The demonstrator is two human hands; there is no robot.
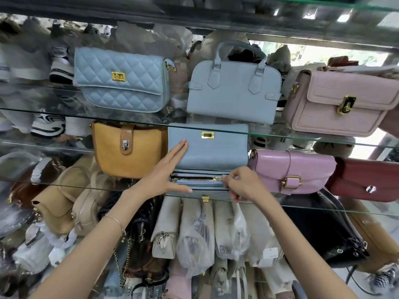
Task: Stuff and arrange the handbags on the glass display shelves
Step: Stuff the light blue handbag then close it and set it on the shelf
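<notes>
A light blue flap handbag [213,154] with a gold clasp lies on the middle glass shelf [302,203], its flap lifted and a zipped pocket facing up. My left hand [167,172] lies flat with straight fingers against the bag's left side, thumb along the front edge. My right hand [239,183] pinches the gold zipper pull at the right end of the zipper. A mustard saddle bag [129,152] stands just left of the blue bag. A glossy pink bag [291,171] stands just right of it.
On the upper shelf [43,110] stand a quilted blue bag [123,80], a blue top-handle bag [234,89] and a pale pink satchel [336,104]. A dark red bag [364,180] sits far right. Below hang many wrapped and beige bags [194,231] and a black bag [319,229].
</notes>
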